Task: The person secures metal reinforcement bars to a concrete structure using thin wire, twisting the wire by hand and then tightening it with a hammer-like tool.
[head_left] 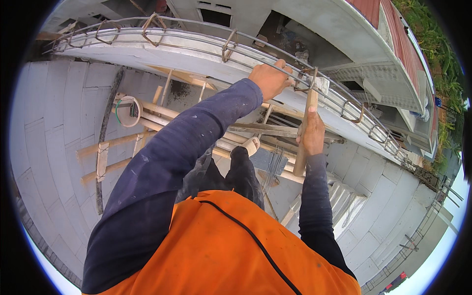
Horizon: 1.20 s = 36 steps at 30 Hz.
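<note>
While the right hand (312, 132) is wrapping firmly round the straight, tan wooden bar (302, 157) just right of the frame's centre, the bar's upper end is overlapping the long grey steel-rod cage with brown ties (227, 46) — so a slackening grip could be letting it drop, or a protruding tie could be snagging it. The left hand (269, 82) is resting at the cage's rods, upper centre, how tightly its fingers are curling being hidden — a slipping bar could be bruising its knuckles. That bar is looking slim, squared and plain, its top leaning slightly right.
</note>
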{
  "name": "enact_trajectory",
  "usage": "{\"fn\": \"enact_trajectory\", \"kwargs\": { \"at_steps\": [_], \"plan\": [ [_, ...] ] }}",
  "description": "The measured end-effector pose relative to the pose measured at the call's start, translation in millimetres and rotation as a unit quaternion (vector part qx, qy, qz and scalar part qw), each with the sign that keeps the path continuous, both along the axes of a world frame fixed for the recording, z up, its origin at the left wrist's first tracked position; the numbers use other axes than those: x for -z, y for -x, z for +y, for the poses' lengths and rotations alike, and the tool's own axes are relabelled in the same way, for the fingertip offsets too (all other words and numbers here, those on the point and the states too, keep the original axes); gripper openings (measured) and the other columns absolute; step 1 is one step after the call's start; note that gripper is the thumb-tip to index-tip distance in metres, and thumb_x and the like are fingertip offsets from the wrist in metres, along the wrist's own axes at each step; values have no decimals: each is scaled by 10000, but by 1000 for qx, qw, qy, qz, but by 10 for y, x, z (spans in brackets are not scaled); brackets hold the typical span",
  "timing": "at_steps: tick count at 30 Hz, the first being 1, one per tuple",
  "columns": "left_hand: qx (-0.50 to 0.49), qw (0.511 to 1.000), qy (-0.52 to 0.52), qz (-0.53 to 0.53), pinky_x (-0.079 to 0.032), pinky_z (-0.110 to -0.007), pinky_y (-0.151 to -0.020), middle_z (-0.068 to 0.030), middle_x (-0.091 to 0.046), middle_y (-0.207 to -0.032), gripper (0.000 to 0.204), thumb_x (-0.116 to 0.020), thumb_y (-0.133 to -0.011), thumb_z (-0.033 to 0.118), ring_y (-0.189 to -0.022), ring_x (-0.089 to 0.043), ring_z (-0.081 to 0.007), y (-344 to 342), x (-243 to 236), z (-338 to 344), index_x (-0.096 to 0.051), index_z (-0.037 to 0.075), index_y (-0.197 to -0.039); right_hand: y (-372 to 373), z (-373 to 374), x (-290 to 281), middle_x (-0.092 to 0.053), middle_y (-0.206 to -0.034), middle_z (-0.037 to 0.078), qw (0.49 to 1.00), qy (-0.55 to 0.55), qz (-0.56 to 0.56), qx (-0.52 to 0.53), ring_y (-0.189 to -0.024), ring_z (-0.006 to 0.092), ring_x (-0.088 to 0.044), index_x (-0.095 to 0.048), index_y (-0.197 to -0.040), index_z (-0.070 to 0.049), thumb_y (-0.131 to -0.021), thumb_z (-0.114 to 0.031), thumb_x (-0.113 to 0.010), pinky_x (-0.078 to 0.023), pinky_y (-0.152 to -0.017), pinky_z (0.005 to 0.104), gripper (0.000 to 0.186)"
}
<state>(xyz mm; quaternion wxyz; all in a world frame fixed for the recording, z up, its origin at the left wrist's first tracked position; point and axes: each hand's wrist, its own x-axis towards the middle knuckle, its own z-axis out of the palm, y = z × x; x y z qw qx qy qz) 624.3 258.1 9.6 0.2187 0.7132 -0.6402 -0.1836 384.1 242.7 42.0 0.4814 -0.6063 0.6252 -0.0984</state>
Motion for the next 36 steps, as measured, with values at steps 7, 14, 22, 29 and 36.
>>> {"fn": "enact_trajectory", "kwargs": {
  "at_steps": [7, 14, 22, 29, 36],
  "plan": [
    [8, 1000, 6, -1, -585, -500, -829, -89, -639, -1203, 347, -613, -1029, 416, -922, -737, -341, 17, 40, -6, -707, 125, -1192, 8, -39, 87, -562, -759, 98, 999, 14, 27, -9, -557, 164, -576, -642, -1103, 42, -1041, -704, -436, -484, -436, 317, 777],
    [7, 1000, -2, 22, -584, -507, -830, -104, -634, -1224, 355, -611, -1035, 401, -967, -735, -350, 44, 41, 67, -692, 133, -1254, 47, -68, 58, -554, -772, 100, 999, 11, 35, -12, -547, 163, -553, -628, -1076, 41, -1042, -704, -434, -459, -428, 315, 770],
    [4, 1000, -20, 2, -584, -511, -859, -103, -622, -1255, 363, -596, -1046, 387, -1003, -731, -348, -19, -1, 24, -683, 122, -1278, 65, -65, 11, -567, -722, 75, 998, 34, 50, -32, -538, 154, -566, -652, -1168, 65, -1022, -739, -440, -448, -412, 304, 845],
    [-3, 1000, -3, -9, -577, -518, -840, -102, -640, -1217, 337, -611, -1032, 386, -965, -721, -366, 23, 3, 80, -681, 100, -1197, -50, -94, -21, -551, -659, 111, 999, 44, 3, -13, -484, 182, -564, -636, -996, 38, -1070, -657, -433, -486, -457, 361, 727],
    [-7, 1000, -1, -15, -571, -512, -792, -113, -643, -1159, 333, -648, -1009, 385, -917, -708, -385, 28, -12, -6, -674, 74, -1126, 110, -146, -180, -606, -705, 122, 997, -10, 49, -59, -534, 196, -620, -651, -1166, 35, -1020, -695, -498, -528, -510, 364, 761]
  ]
}}
